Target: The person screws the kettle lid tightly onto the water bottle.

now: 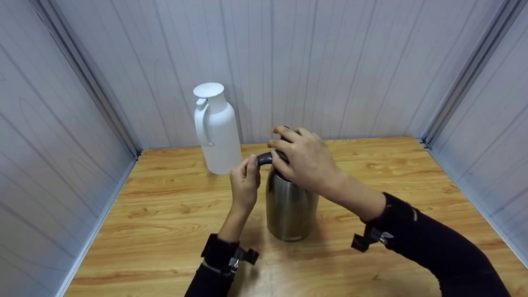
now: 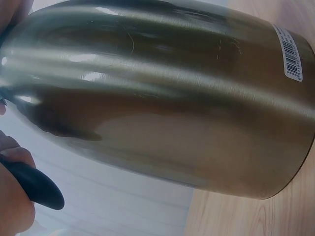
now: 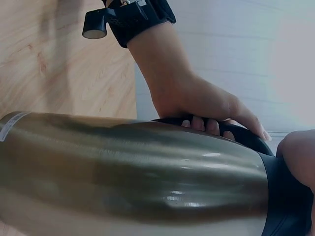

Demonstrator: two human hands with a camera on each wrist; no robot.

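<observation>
A stainless steel jug [image 1: 288, 210] with a black top stands upright on the wooden table [image 1: 165, 218], near the middle. My left hand [image 1: 251, 167] grips its black handle [image 1: 264, 158] from the left side. My right hand [image 1: 284, 144] sits on top of the jug, fingers curled round the black lid, which is mostly hidden under it. The left wrist view is filled by the steel jug body [image 2: 162, 98], with the handle [image 2: 34, 184] at the lower left. In the right wrist view the left hand [image 3: 197, 101] wraps the handle [image 3: 246, 135] above the jug [image 3: 128, 167].
A white jug [image 1: 216, 132] with a white handle and lid stands behind and to the left, near the back wall. Pale panelled walls close the table on the left, back and right. A barcode label [image 2: 291, 51] sits near the steel jug's base.
</observation>
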